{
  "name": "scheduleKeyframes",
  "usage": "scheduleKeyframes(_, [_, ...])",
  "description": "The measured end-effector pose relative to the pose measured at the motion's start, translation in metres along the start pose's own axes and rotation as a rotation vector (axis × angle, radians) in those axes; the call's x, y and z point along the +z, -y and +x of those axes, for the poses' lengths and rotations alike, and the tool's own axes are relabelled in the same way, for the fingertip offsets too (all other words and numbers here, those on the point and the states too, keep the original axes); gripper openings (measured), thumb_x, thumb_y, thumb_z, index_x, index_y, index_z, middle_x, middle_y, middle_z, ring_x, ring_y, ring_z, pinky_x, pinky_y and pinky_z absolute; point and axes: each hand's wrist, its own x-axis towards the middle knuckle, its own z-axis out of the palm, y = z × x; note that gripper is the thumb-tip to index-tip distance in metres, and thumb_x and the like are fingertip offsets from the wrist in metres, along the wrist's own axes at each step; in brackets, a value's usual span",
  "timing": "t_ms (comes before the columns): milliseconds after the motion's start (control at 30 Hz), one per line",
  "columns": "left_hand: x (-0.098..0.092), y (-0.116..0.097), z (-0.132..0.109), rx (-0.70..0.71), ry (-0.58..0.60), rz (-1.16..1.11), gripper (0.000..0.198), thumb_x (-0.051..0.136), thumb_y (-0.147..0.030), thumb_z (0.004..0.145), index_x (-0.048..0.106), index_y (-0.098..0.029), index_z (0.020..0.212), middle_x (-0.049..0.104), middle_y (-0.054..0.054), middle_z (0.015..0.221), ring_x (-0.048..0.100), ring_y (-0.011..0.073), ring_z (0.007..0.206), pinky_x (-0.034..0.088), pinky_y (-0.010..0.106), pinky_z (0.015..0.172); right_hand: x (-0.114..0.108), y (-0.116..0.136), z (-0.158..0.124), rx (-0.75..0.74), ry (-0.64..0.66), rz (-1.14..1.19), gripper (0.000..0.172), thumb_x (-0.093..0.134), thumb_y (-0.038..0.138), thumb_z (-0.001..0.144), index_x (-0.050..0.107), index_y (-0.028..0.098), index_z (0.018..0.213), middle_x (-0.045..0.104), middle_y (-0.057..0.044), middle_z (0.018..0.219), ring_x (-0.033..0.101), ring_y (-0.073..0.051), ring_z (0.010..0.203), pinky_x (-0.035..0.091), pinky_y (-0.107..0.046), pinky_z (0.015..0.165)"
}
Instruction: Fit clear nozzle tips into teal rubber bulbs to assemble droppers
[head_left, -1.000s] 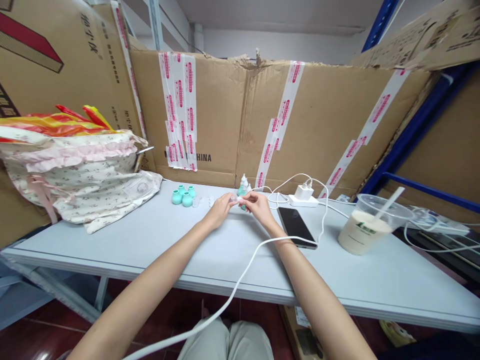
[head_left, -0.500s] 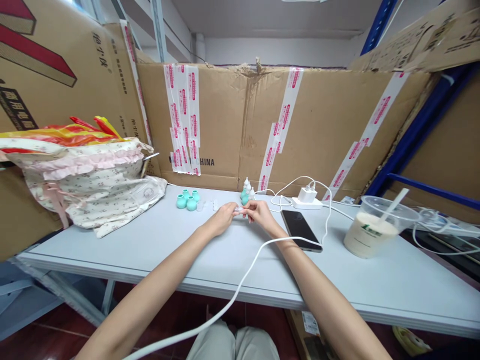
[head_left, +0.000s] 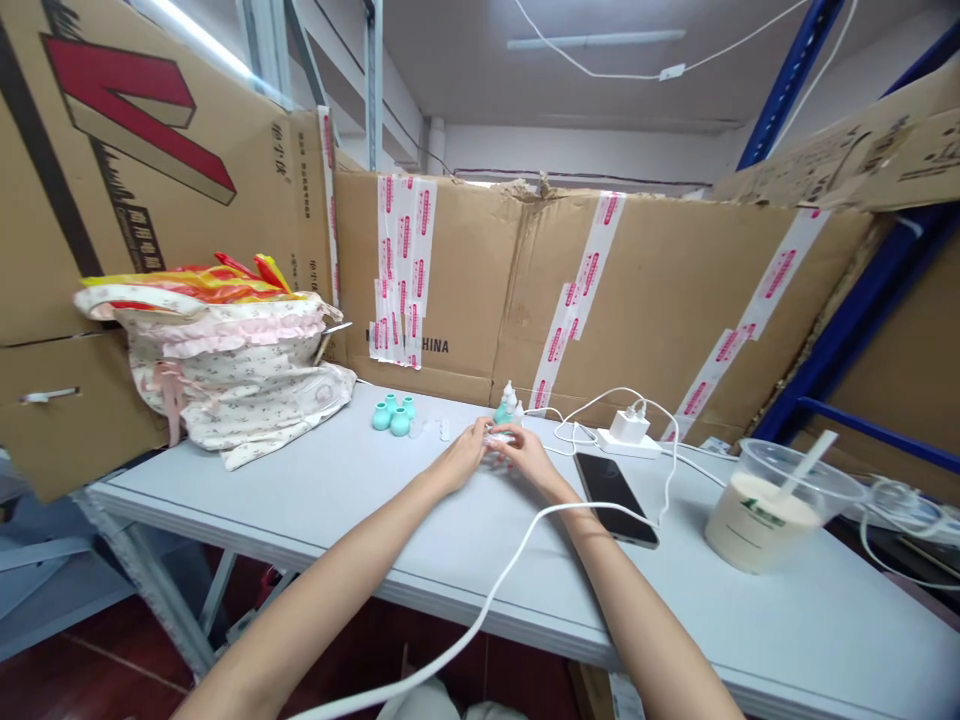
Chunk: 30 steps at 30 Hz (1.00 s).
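Over the middle of the table, my left hand (head_left: 468,456) and my right hand (head_left: 526,454) meet fingertip to fingertip. Between them they pinch a small clear-whitish piece (head_left: 498,437), mostly covered by the fingers, so its exact kind is hard to make out. Just behind the hands stand small teal bottles with white nozzle tips (head_left: 510,402). To the left sits a cluster of several round teal pots (head_left: 394,415) with open tops. Small clear pieces (head_left: 444,430) lie on the table between that cluster and my left hand.
A black phone (head_left: 615,497) lies right of my right forearm. A white cable (head_left: 495,590) crosses over that forearm. Beyond are a white charger on a power strip (head_left: 628,432) and a drink cup with a straw (head_left: 761,520). A floral cloth bag (head_left: 240,390) rests at left against cardboard.
The view has tilted up and turned left, so the scene sits lower and further right. Both hands stay together on the small piece, their fingers more closed around it.
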Motion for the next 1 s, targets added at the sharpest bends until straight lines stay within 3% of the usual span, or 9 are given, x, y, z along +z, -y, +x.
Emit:
scheduleKeyframes(200, [-0.003,0.001,-0.003,0.071,0.049,0.181,0.033,0.040,-0.031,0.085,0.039,-0.019,0.116,0.055,0.011,0.104,0.053,0.0214,0.094,0.042,0.034,0.080,0.003,0.005,0.003,0.064,-0.037,0.084,0.038,0.071,0.039,0.058,0.064,0.012,0.085,0.063,-0.003,0.058,0.055,-0.011,0.044,0.042,-0.022,0.042])
scheduleKeyframes(300, [-0.021,-0.003,0.003,0.145,-0.057,0.249,0.040,0.050,-0.038,0.080,0.042,-0.019,0.115,0.047,0.014,0.119,0.043,0.0252,0.112,0.033,0.040,0.093,-0.005,0.005,0.004,0.060,-0.182,0.224,0.035,0.068,0.043,0.062,0.064,0.013,0.078,0.064,-0.004,0.063,0.051,-0.008,0.043,0.043,-0.022,0.043])
scheduleKeyframes(400, [-0.055,-0.001,0.008,0.022,-0.431,0.307,0.035,0.045,-0.037,0.083,0.044,-0.018,0.112,0.041,0.015,0.126,0.033,0.0276,0.120,0.025,0.044,0.099,-0.018,0.003,0.005,0.033,-0.341,0.444,0.033,0.066,0.046,0.064,0.061,0.015,0.075,0.064,-0.004,0.068,0.049,-0.007,0.045,0.042,-0.020,0.043])
scheduleKeyframes(467, [-0.078,0.009,0.007,-0.211,-0.800,0.376,0.032,0.037,-0.033,0.086,0.041,-0.016,0.113,0.035,0.018,0.129,0.027,0.0299,0.123,0.026,0.045,0.097,-0.024,0.003,0.006,0.020,-0.395,0.549,0.032,0.066,0.046,0.063,0.060,0.016,0.074,0.062,-0.002,0.066,0.047,-0.006,0.044,0.041,-0.018,0.041])
scheduleKeyframes(533, [-0.096,0.026,0.001,-0.499,-1.007,0.481,0.034,0.039,-0.031,0.085,0.040,-0.015,0.116,0.034,0.019,0.128,0.028,0.0322,0.122,0.028,0.047,0.094,-0.028,0.005,0.006,0.020,-0.434,0.606,0.032,0.067,0.045,0.061,0.059,0.017,0.074,0.060,0.000,0.062,0.045,-0.005,0.043,0.039,-0.018,0.039])
scheduleKeyframes(600, [-0.107,0.044,-0.005,-0.734,-0.939,0.564,0.034,0.048,-0.031,0.081,0.047,-0.015,0.111,0.037,0.018,0.126,0.032,0.0334,0.117,0.030,0.048,0.091,-0.029,0.007,0.006,0.035,-0.458,0.639,0.033,0.069,0.045,0.058,0.058,0.017,0.074,0.059,0.001,0.059,0.044,-0.005,0.042,0.038,-0.017,0.038])
scheduleKeyframes(667, [-0.114,0.059,-0.011,-0.842,-0.790,0.629,0.027,0.053,-0.031,0.078,0.056,-0.019,0.102,0.038,0.013,0.127,0.033,0.0322,0.116,0.030,0.048,0.092,-0.029,0.008,0.006,0.052,-0.468,0.674,0.034,0.070,0.044,0.057,0.058,0.017,0.073,0.059,0.002,0.058,0.044,-0.004,0.041,0.038,-0.016,0.037])
scheduleKeyframes(867, [-0.125,0.072,-0.017,-0.865,-0.500,0.668,0.024,0.055,-0.042,0.076,0.065,-0.026,0.090,0.053,0.007,0.115,0.040,0.0312,0.111,0.029,0.050,0.092,-0.032,0.006,0.007,0.078,-0.482,0.715,0.029,0.069,0.042,0.060,0.058,0.018,0.072,0.062,0.003,0.061,0.045,-0.003,0.041,0.038,-0.015,0.037])
scheduleKeyframes(1000, [-0.126,0.071,-0.019,-0.824,-0.451,0.716,0.025,0.066,-0.033,0.067,0.064,-0.022,0.090,0.059,0.009,0.108,0.044,0.0312,0.108,0.029,0.048,0.092,-0.032,0.004,0.006,0.125,-0.468,0.725,0.028,0.069,0.041,0.061,0.059,0.019,0.075,0.063,0.003,0.065,0.047,-0.003,0.043,0.039,-0.015,0.038])
